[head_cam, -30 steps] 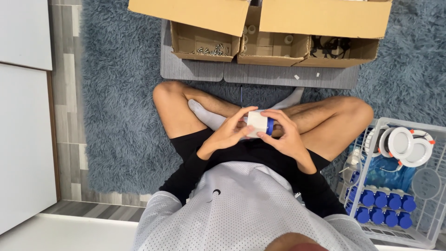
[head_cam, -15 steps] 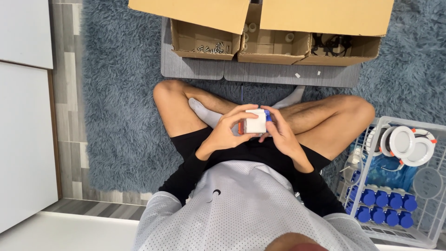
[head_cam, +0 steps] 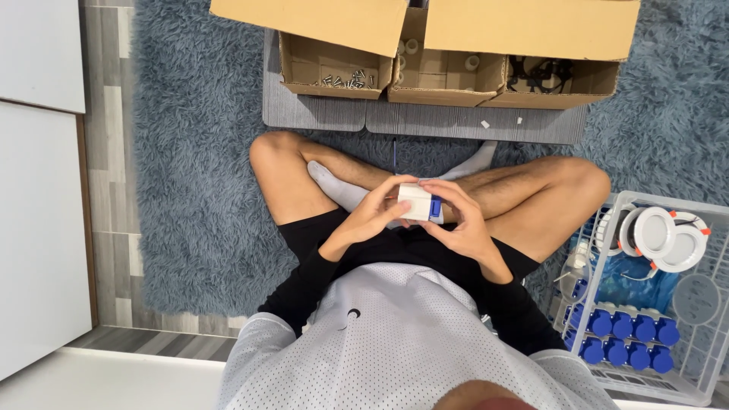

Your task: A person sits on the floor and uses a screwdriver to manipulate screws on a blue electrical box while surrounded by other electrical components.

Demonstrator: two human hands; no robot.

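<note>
Both hands gripped one small white block [head_cam: 414, 202] over the crossed legs: the left hand [head_cam: 373, 216] wrapped its near side, the right hand [head_cam: 459, 216] pinched its blue end [head_cam: 434, 208], which pointed right, toward the wire basket [head_cam: 710, 209].

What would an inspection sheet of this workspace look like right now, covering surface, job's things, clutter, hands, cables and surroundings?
Surface: shaggy blue-grey rug on plank flooring; grey mat ahead of the crossed legs.
Job's things: small white block with a blue part, held over the lap.
Clutter: three open cardboard boxes with small parts; white wire basket holding blue-capped pieces and round white fixtures.
Hands: left hand and right hand both grip the block from either side.
Cables: dark tangled wires in the rightmost box.
Surroundings: white panels along the left edge.
</note>
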